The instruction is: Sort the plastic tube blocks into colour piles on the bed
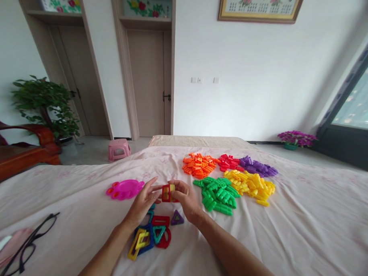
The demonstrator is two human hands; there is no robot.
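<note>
A small red piece with yellow parts [168, 193] is held up between my two hands. My right hand [185, 197] pinches it from the right, thumb on its yellow part. My left hand [144, 200] is at its left side, its fingertips reaching the piece's edge. Below them on the cloth lie a purple triangle [177, 218], a red rectangle [160, 221], a teal triangle [158, 234], a red curved piece [166, 239], yellow frames [134, 245] and a blue frame [150, 244], partly overlapping. A pink tray [127, 189] sits left of my left hand.
Piles of orange [200, 165], red [228, 162], purple [259, 166], green [218, 195] and yellow pieces [252, 184] lie to the right on the cloth [310, 214]. Black glasses [29, 243] rest at the left. A pink stool [119, 149] stands beyond.
</note>
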